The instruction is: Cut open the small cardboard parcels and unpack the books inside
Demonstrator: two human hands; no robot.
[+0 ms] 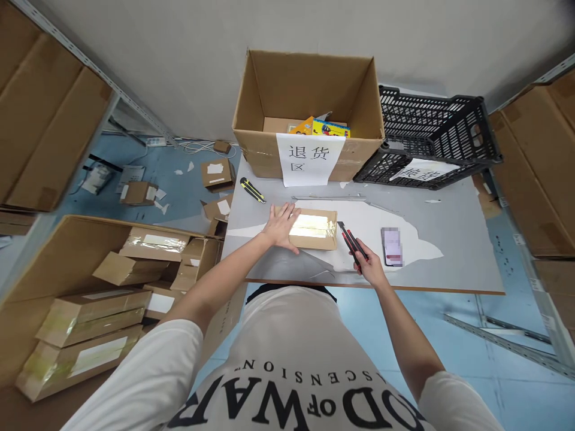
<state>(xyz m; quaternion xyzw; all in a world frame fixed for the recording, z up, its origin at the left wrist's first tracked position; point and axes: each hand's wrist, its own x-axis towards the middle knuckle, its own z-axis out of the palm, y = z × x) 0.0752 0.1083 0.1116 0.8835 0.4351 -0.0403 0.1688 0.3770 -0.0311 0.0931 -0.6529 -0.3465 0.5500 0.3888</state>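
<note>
A small taped cardboard box [330, 239] with a white label lies flat on the table. My left hand [281, 227] rests on its left end, fingers spread. In my right hand [369, 263] is a red and black utility knife [352, 243], its front end pointing at the right end of the box. From this view I cannot tell whether the knife touches the box. To the right of that hand lies a phone [392, 246] with a blurred screen. A yellow and black utility knife [253, 190] lies near the table's left edge.
A large open carton [256, 152] with a paper sign holds colourful packages at the back. Beside it stands a black plastic crate [453, 129]. A big carton [67, 239] of taped parcels is at my left. Shelves with cartons [530, 161] flank both sides.
</note>
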